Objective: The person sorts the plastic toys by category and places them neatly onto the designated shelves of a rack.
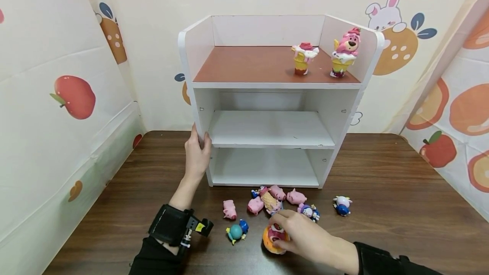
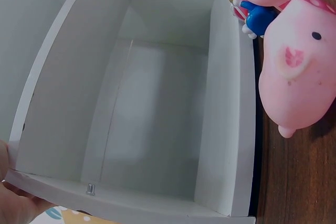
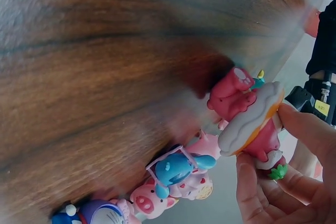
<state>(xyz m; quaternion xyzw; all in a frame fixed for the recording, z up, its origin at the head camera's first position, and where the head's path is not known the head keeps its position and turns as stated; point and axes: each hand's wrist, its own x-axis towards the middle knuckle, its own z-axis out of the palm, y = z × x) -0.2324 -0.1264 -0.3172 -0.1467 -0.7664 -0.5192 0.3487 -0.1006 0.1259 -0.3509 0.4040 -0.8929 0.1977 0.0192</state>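
My left hand [image 1: 197, 156] grips the left side panel of a small white shelf unit [image 1: 328, 156]. In the left wrist view its fingertips [image 2: 18, 203] show at the panel's edge. Close to the table front, my right hand [image 1: 305, 233] pinches a toy bear figurine [image 1: 270, 244] by its ring. The right wrist view shows this bear [image 3: 231, 100] as dark pink, set in an orange ring with white icing, with a strawberry-like piece on its head. Two ice-cream-cone figurines, one plain [image 1: 301, 59] and one topped by a pink bear [image 1: 345, 52], stand on the brown top shelf.
Several pink pig figurines [image 1: 296, 197] lie in a cluster before the shelf, around a cone-shaped toy [image 1: 269, 202]. A single pig [image 1: 229, 209] and a teal-and-blue figurine [image 1: 235, 232] lie left; a white-and-blue one [image 1: 342, 205] lies right. Printed sheets [image 1: 153, 54] wall the table.
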